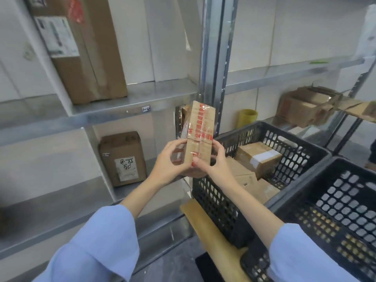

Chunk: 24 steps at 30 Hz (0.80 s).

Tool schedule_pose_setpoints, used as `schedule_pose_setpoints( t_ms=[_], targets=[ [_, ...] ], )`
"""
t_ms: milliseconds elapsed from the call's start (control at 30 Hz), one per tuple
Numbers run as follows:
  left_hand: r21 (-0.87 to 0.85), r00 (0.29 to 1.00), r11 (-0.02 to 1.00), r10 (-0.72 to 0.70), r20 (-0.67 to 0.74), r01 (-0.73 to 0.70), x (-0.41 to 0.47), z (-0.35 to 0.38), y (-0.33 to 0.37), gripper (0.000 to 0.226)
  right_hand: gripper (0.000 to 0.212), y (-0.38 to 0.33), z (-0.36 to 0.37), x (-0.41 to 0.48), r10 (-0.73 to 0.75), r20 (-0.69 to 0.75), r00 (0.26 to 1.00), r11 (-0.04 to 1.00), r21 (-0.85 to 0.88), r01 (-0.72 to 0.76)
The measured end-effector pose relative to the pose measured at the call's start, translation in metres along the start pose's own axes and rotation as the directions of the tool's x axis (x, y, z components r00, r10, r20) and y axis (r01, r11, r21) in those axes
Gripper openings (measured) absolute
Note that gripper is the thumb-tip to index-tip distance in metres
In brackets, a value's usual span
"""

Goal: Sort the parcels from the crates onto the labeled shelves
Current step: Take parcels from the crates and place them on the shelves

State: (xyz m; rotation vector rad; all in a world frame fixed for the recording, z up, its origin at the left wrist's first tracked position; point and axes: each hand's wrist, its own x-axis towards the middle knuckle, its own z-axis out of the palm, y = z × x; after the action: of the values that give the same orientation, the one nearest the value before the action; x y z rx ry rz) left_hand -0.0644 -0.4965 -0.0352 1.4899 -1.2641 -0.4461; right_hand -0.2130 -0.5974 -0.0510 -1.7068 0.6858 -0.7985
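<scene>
Parcel (200, 135), a slim cardboard box banded with glossy tape printed in red, is standing upright in the air at the centre of the frame. It is in front of the metal upright (215, 58) of the racking and just left of the black crate (223, 192). We are grasping it at its lower end only. Our left hand (169, 162) is curling its fingers round the left edge, and our right hand (212, 162) is pinching the right edge with the thumb lying across the front face. Other parcels (258, 157) are lying in the crate at right of centre, so we are judging the sorting to be far from finished. We are probably reading this box to pick its place. A small shelf tag (146, 108) is sitting on the front lip of the shelf (97, 117), left of and above our hands. It seems to read 1-4, though blur is making that uncertain. Several things could go wrong from here. With both grips low and the tape slick, the tall top could be tipping away from us as we reach. The upper corner could be catching the upright if we swing right. A misread of the smeared printing or the tag could be sending the box to the wrong bay.
</scene>
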Motion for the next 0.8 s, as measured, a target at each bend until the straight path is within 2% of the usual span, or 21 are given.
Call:
schedule_pose_setpoints(
  t_ms=[133, 300, 567, 800],
  targets=[
    [0.023, 0.999, 1.000, 0.017, 0.052, -0.018, -0.017, -0.008, -0.007, 0.064, 0.098, -0.002, 0.012, -0.012, 0.039, -0.007, 0.999, 0.999, 0.010, -0.039],
    [-0.054, 0.997, 0.998, -0.014, 0.075, 0.018, -0.044, -0.026, -0.006, 0.052, 0.106, -0.007, 0.032, -0.038, 0.035, 0.009, 0.999, 0.999, 0.003, -0.035],
    [0.037, 0.998, 0.998, 0.049, 0.036, -0.050, -0.112, -0.082, -0.002, 0.056, 0.109, -0.031, 0.089, -0.091, -0.014, 0.070, 0.997, 0.999, 0.052, 0.011],
    [0.108, 0.990, 0.992, -0.048, -0.133, 0.063, -0.203, -0.140, 0.001, 0.089, 0.118, -0.047, 0.156, -0.146, -0.057, 0.215, 0.975, 0.998, 0.034, 0.051]
  ],
)
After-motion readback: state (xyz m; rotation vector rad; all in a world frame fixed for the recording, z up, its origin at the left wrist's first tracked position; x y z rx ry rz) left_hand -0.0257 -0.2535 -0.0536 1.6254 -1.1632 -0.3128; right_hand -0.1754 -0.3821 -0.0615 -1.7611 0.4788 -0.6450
